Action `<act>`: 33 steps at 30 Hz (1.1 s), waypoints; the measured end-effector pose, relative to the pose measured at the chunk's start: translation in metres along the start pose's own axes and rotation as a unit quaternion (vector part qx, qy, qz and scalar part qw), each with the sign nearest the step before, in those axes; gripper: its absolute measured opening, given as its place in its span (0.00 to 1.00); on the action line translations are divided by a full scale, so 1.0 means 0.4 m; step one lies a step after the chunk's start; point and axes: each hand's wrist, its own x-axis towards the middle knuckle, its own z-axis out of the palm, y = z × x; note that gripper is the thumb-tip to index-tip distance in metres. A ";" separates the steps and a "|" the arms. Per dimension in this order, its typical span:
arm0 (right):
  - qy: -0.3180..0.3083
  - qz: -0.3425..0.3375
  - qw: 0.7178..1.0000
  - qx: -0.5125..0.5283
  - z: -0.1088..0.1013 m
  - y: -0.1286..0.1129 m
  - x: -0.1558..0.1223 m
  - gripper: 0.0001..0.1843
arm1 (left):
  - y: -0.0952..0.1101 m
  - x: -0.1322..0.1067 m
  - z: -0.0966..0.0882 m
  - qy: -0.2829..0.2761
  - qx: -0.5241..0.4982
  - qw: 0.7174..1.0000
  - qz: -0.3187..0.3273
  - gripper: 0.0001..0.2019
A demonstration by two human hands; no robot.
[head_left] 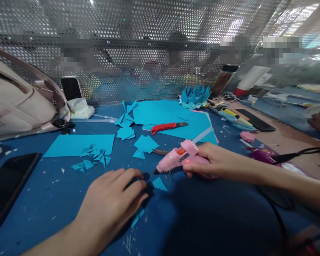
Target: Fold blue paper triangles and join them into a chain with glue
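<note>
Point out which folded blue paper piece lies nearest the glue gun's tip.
The small blue triangle just below the glue gun nozzle, beside the left hand; the others lie farther back.

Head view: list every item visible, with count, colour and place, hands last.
glue gun: one, pink, centre, in right hand
utility knife: one, red, on blue sheets
paper sheets: several, blue, left and centre
folded paper pieces: many, blue, scattered
paper flower: one, blue, by mesh screen
phone: one, black, far left
bag: one, cream, back left
left hand: pressing a small blue piece
right hand: gripping glue gun
</note>
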 end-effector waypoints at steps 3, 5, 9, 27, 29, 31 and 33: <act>0.009 0.002 1.000 -0.005 -0.006 0.010 -0.003 0.25 | 0.029 -0.013 0.012 0.088 0.140 0.978 0.127 0.15; 0.005 -0.001 1.000 -0.010 -0.008 0.012 -0.004 0.24 | 0.066 -0.025 0.038 0.066 0.153 0.977 0.137 0.14; -0.012 -0.002 1.000 -0.013 -0.010 0.003 -0.002 0.24 | 0.117 -0.043 0.090 0.012 0.189 0.976 0.110 0.18; 0.011 -0.013 0.999 -0.032 -0.006 -0.010 0.016 0.23 | 0.093 -0.034 0.082 -0.014 0.168 0.980 0.101 0.24; 0.030 -0.013 0.999 -0.035 -0.008 -0.011 0.019 0.24 | 0.087 -0.031 0.081 -0.028 0.189 0.974 0.122 0.28; 0.042 -0.007 0.998 -0.036 -0.011 -0.016 0.020 0.26 | 0.083 -0.029 0.085 -0.039 0.202 0.969 0.136 0.33; 0.045 0.000 0.998 -0.032 -0.012 -0.019 0.019 0.27 | 0.081 -0.025 0.091 -0.044 0.203 0.969 0.134 0.36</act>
